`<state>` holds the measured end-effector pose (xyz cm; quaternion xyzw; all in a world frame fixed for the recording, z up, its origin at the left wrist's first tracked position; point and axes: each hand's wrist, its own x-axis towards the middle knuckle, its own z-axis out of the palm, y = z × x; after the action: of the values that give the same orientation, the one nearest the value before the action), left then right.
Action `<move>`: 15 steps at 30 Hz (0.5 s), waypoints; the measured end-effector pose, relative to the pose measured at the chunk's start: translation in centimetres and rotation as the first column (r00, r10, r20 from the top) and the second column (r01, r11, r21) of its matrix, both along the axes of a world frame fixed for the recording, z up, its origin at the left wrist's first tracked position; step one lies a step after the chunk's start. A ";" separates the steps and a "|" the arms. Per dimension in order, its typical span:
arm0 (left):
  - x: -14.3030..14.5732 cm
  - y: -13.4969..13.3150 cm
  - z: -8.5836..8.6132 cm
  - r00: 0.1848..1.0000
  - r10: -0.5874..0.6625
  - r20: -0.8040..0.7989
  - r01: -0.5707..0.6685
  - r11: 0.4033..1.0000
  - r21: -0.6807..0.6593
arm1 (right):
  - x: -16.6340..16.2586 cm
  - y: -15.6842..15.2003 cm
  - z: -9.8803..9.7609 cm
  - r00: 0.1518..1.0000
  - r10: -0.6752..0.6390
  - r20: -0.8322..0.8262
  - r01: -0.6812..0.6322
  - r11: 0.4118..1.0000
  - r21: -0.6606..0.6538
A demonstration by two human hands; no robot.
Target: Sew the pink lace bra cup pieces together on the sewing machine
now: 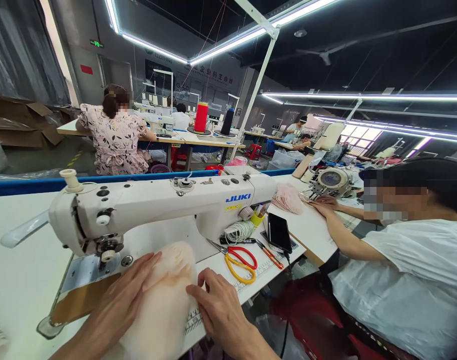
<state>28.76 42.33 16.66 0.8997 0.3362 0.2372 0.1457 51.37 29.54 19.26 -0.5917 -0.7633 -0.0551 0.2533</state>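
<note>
A pale pink, fluffy piece of fabric (164, 305) lies on the table in front of the white sewing machine (168, 205). My left hand (128, 287) rests flat along its left side, fingers stretched towards the machine. At the fabric's right edge, my right hand (218, 302) has its fingers bent, with thumb and forefinger close together at the border. Whether a fold is pinched between them I cannot make out. The needle area (107, 250) stands left of the fabric, apart from it.
Scissors (241, 262) with red and yellow handles, a phone (279, 232), orange-handled pliers (271, 255) and a coil of white cord (239, 231) lie to the right. A co-worker (404, 260) sits at another machine, beside stacked pink pieces (287, 197).
</note>
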 end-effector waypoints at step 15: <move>0.3 1.6 -2.1 0.996 0.085 0.037 -0.089 0.987 0.135 | -3.2 11.6 5.6 0.933 0.318 0.170 -0.205 0.856 -0.474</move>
<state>29.08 43.94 14.53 0.8882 0.3559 0.2797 0.0783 48.16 41.13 24.90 -0.5127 -0.8540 0.0859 0.0201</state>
